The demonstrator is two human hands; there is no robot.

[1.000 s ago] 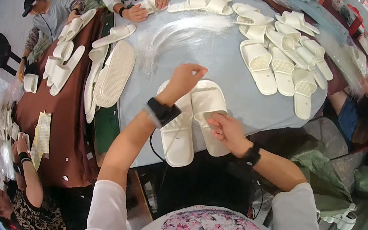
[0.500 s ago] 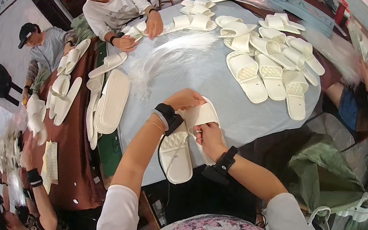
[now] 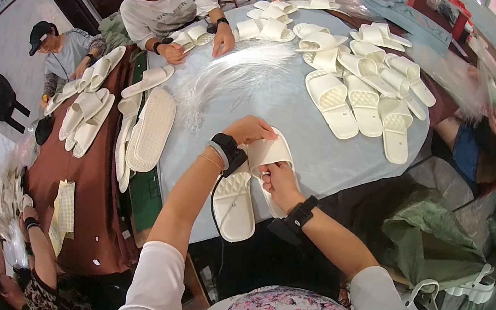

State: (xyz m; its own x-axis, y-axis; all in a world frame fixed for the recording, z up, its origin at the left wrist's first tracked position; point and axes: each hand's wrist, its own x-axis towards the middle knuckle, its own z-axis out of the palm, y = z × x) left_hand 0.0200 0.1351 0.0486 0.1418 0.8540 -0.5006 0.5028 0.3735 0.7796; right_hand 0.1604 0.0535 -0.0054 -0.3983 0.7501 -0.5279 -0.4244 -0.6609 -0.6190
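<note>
A cream slipper (image 3: 270, 151) lies at the table's near edge with both my hands on it. My left hand (image 3: 249, 130) is closed at its toe end, fingertips pressed on the top of the wide strap. My right hand (image 3: 281, 183) is curled at the strap's rear edge, its fingertips partly hidden at the opening. Next to it, partly covered by my left wrist, is a matching slipper (image 3: 234, 216) with a quilted footbed. A dark cable hangs from my left wrist band across that slipper.
Several cream slippers (image 3: 332, 103) crowd the grey-covered table's (image 3: 231, 97) far right side. Clear plastic strips (image 3: 229, 71) spread across its middle. Slippers (image 3: 151, 130) line its left edge beside a brown-covered table (image 3: 48, 188). Co-workers sit around; a green sack (image 3: 433, 233) stands at right.
My hands stay almost in place on the slipper. The co-worker at right moves clear plastic about. At lower left, a slipper has left the brown table's edge, and the co-worker's hands there have shifted.
</note>
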